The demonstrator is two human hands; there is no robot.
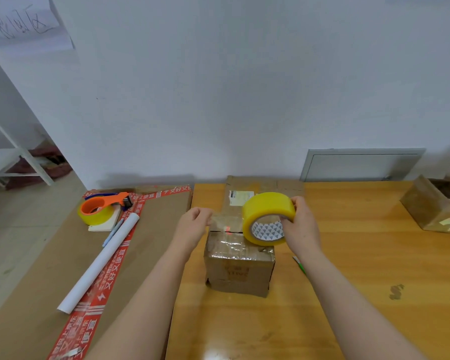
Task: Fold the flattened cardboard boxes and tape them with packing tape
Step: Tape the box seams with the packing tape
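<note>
We grip the glossy yellow roll of packing tape (266, 207) with our right hand (301, 226), fingers curled round its band and into the patterned core. The roll sits just above the far right edge of the small brown cardboard box (239, 272), which stands on the smooth varnished wooden table (361, 261). Our left hand (192, 226) pinches the free end of a clear, shiny strip (226, 220) stretched from the roll over the box's crinkled, taped top, and an orange dispenser (103, 205) and a white paper tube (102, 261) lie on flat cardboard (156, 229) to the left.
</note>
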